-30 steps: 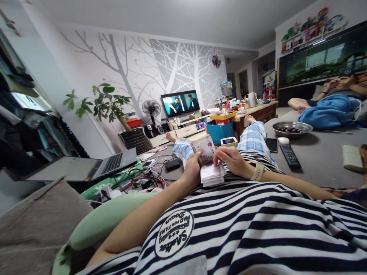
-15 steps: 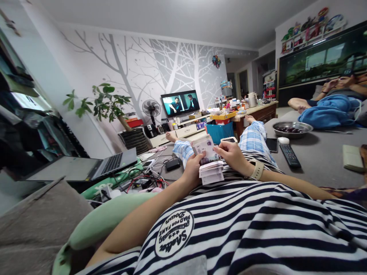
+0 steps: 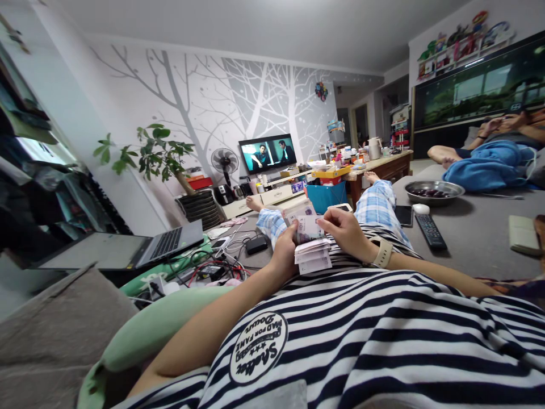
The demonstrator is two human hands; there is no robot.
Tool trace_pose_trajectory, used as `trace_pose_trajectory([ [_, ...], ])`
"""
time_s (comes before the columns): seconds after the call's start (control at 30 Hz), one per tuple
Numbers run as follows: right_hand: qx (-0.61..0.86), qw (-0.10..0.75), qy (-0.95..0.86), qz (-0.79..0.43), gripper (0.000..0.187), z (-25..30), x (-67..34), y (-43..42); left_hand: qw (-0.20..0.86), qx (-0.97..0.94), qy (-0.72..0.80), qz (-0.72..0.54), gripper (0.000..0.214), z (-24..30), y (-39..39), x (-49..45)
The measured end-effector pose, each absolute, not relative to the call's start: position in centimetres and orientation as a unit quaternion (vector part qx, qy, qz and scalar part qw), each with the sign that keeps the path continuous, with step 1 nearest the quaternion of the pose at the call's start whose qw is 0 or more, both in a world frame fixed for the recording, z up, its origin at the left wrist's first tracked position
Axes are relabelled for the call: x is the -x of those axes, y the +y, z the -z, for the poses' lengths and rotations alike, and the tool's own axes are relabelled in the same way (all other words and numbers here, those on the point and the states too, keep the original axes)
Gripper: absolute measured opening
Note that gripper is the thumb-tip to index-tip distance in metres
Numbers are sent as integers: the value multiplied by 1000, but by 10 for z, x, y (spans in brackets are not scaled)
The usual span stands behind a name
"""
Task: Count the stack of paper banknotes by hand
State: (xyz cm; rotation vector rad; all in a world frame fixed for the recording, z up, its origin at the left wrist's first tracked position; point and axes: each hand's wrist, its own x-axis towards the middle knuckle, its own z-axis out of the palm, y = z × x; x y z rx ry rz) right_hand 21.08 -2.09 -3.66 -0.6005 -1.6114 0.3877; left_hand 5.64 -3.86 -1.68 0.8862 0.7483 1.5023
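I lie back in a striped shirt with a thick stack of banknotes [image 3: 310, 245] held over my lap. My left hand [image 3: 284, 257] is closed round the left side of the stack, thumb on top. My right hand [image 3: 347, 232], with a pale watch on the wrist, pinches the top note and folds it upward. The lower notes fan out below my hands.
A laptop [image 3: 140, 247] and tangled cables [image 3: 213, 267] lie to my left. A remote [image 3: 431, 230], phone [image 3: 403, 215] and metal bowl [image 3: 434, 191] sit on the grey surface to my right. Another person [image 3: 489, 153] lies at far right. A television [image 3: 267, 153] plays ahead.
My right hand has lifted from the lower stack and pulled the top note up and over; the notes below have fanned out slightly. My left hand has stayed in place.
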Motion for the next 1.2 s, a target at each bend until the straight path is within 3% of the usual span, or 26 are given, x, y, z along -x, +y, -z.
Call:
trace_pose_trajectory([
  [0.2,223,631,-726,-160,25,34,-211,-27,558,-440,322,-626,13,13,-48,-56],
  [0.63,222,623,-733,-158,27,34,-211,-29,572,-471,291,-605,12,21,-43,-53],
  [1.2,225,620,-736,-153,28,36,-210,-29,620,-447,283,-579,29,24,-37,-53],
])
